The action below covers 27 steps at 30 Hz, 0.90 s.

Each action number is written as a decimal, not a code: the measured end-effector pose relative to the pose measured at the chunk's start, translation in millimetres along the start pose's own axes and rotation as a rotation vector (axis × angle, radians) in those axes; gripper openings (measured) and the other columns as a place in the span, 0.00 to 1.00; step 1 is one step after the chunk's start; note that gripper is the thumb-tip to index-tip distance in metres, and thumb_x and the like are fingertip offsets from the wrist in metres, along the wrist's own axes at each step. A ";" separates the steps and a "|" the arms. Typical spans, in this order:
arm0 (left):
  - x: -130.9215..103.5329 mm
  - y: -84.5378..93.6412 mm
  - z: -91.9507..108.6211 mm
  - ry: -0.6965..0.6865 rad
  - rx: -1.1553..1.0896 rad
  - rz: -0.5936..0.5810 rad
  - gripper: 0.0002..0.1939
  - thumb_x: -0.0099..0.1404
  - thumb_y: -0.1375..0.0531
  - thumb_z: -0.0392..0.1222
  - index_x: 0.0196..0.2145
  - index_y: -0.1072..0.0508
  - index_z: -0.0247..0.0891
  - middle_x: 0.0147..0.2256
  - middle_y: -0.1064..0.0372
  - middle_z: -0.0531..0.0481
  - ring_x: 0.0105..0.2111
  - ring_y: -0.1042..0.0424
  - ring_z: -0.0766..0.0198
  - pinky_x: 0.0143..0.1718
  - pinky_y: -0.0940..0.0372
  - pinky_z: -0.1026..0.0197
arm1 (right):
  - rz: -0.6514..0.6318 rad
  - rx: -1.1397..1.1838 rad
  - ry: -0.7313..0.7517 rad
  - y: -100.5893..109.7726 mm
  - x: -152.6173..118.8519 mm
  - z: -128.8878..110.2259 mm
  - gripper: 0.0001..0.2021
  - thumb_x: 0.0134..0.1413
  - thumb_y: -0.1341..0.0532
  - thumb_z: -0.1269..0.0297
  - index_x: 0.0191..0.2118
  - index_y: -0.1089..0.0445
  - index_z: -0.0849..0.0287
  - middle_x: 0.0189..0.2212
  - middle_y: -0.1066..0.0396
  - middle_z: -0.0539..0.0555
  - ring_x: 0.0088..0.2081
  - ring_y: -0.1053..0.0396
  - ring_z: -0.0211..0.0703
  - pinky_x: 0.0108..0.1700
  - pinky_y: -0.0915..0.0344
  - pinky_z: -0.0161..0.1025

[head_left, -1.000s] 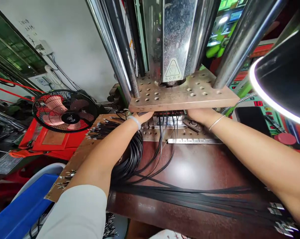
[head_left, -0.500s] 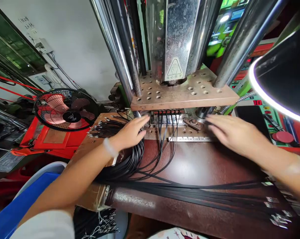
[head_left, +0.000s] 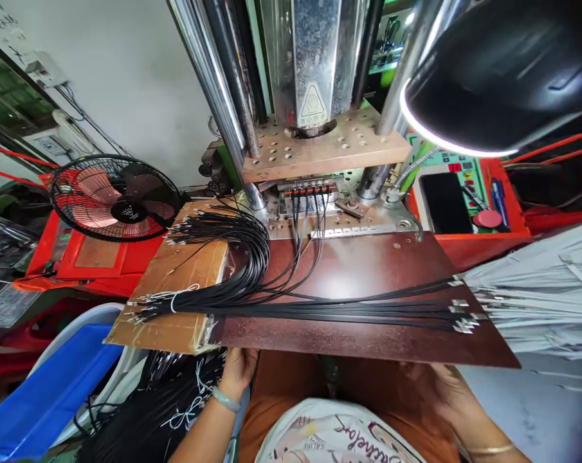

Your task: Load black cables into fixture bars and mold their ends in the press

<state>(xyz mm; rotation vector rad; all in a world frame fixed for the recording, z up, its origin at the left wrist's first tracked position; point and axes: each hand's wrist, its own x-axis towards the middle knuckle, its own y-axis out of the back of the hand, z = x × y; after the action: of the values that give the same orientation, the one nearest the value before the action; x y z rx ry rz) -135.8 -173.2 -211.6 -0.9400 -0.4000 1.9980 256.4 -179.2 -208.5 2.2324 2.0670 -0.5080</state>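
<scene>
My left hand (head_left: 241, 370) is under the front edge of the dark red board (head_left: 368, 341), its fingers partly hidden by the board. Below the board's right front edge is my right hand (head_left: 442, 392), blurred, its fingers partly out of sight. A bundle of black cables (head_left: 256, 257) curves over the cardboard box (head_left: 194, 260), tied with a white tie at one end. Several cables run right across the board to metal connectors (head_left: 464, 318). A few cable ends sit in a row in the metal fixture (head_left: 310, 193) under the press plate (head_left: 329, 154).
A slotted metal strip (head_left: 353, 230) lies at the board's back edge. The lamp (head_left: 493, 83) hangs at upper right. A fan (head_left: 127, 209) and blue tray (head_left: 54, 386) are left. White cables (head_left: 555, 296) lie right; a phone (head_left: 445, 202) rests behind.
Both hands have moved down from beside the press fixture to the board's front edge. The view has shifted, showing the phone and the white cables on the right.
</scene>
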 end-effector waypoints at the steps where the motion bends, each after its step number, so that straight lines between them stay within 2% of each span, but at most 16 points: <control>1: 1.5 -1.2 -2.0 -0.022 -0.020 0.015 0.17 0.55 0.30 0.38 0.44 0.23 0.44 0.43 0.22 0.51 0.43 0.24 0.62 0.46 0.29 0.64 | 0.037 0.147 -0.012 -2.1 4.2 5.3 0.20 0.42 0.33 0.38 0.29 0.28 0.50 0.23 0.28 0.47 0.25 0.32 0.41 0.24 0.31 0.37; 3: 2.9 1.8 -2.4 -0.037 -0.028 -0.002 0.16 0.55 0.30 0.39 0.42 0.23 0.43 0.42 0.22 0.52 0.42 0.23 0.62 0.44 0.28 0.64 | 0.075 0.377 -0.041 -3.9 9.0 8.6 0.18 0.34 0.26 0.47 0.27 0.29 0.52 0.22 0.28 0.45 0.23 0.32 0.38 0.24 0.32 0.35; 5: 5.6 8.3 -1.3 -0.041 -0.020 -0.034 0.17 0.54 0.29 0.41 0.42 0.23 0.44 0.42 0.22 0.51 0.43 0.23 0.61 0.44 0.28 0.63 | 0.079 0.473 -0.064 -4.8 9.9 6.9 0.19 0.32 0.24 0.51 0.25 0.31 0.55 0.20 0.30 0.46 0.22 0.33 0.38 0.24 0.34 0.35; 9: 12.1 15.3 0.0 -0.014 0.010 -0.100 0.23 0.54 0.29 0.48 0.48 0.25 0.47 0.48 0.24 0.51 0.53 0.29 0.58 0.51 0.30 0.59 | 0.100 0.500 -0.044 -9.7 8.5 3.3 0.22 0.31 0.24 0.50 0.27 0.31 0.57 0.21 0.30 0.47 0.21 0.36 0.37 0.22 0.37 0.35; 12: 11.8 11.6 2.8 -0.007 0.054 -0.130 0.26 0.52 0.28 0.51 0.49 0.25 0.51 0.51 0.26 0.54 0.57 0.32 0.57 0.56 0.33 0.56 | 0.105 0.513 -0.005 -14.9 7.1 3.0 0.23 0.32 0.25 0.49 0.28 0.33 0.57 0.20 0.32 0.46 0.21 0.37 0.36 0.22 0.38 0.35; 15: 11.8 5.6 7.5 -0.010 0.125 -0.174 0.30 0.48 0.27 0.55 0.49 0.26 0.54 0.52 0.27 0.57 0.59 0.35 0.56 0.57 0.33 0.56 | 0.113 0.495 0.042 -18.1 6.3 2.5 0.23 0.34 0.26 0.48 0.27 0.35 0.57 0.19 0.35 0.47 0.21 0.38 0.37 0.22 0.40 0.35; 18: 14.8 0.6 8.7 -0.019 0.198 -0.179 0.30 0.49 0.29 0.59 0.50 0.26 0.55 0.52 0.27 0.58 0.60 0.37 0.56 0.57 0.33 0.56 | 0.123 0.455 0.083 -17.9 7.8 1.3 0.24 0.34 0.26 0.46 0.29 0.35 0.56 0.19 0.36 0.46 0.21 0.39 0.37 0.22 0.40 0.36; 22: 12.4 1.0 3.0 -0.073 0.299 -0.135 0.26 0.52 0.33 0.63 0.48 0.25 0.55 0.49 0.26 0.56 0.57 0.34 0.54 0.53 0.32 0.53 | 0.106 0.366 0.105 -16.2 10.3 1.4 0.24 0.37 0.29 0.42 0.29 0.35 0.55 0.20 0.36 0.46 0.21 0.39 0.36 0.23 0.39 0.36; 24: 11.2 7.8 1.7 -0.123 0.398 -0.132 0.28 0.52 0.36 0.67 0.45 0.25 0.51 0.46 0.25 0.51 0.53 0.30 0.51 0.49 0.30 0.50 | 0.068 0.299 0.106 -16.8 7.9 2.1 0.24 0.42 0.33 0.38 0.27 0.35 0.56 0.19 0.36 0.47 0.21 0.39 0.37 0.23 0.40 0.36; 26: 12.9 19.1 4.9 -0.173 0.649 -0.174 0.31 0.51 0.37 0.70 0.41 0.24 0.43 0.39 0.24 0.46 0.46 0.27 0.49 0.45 0.30 0.47 | 0.010 0.228 0.094 -18.0 -1.6 -0.2 0.24 0.47 0.37 0.38 0.26 0.34 0.57 0.18 0.36 0.48 0.20 0.40 0.36 0.21 0.43 0.35; 27: 14.7 25.7 8.4 -0.192 0.831 -0.201 0.32 0.49 0.37 0.71 0.37 0.23 0.40 0.35 0.24 0.45 0.41 0.26 0.48 0.43 0.29 0.47 | -0.035 0.162 0.094 -18.2 -9.5 -4.0 0.22 0.49 0.36 0.40 0.25 0.32 0.57 0.18 0.35 0.49 0.19 0.41 0.36 0.21 0.44 0.35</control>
<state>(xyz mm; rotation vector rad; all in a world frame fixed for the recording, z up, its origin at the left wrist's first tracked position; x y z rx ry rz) -161.8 -175.3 -227.9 -0.1775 0.2319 1.8112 238.9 -185.5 -198.9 2.3542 2.1879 -0.6058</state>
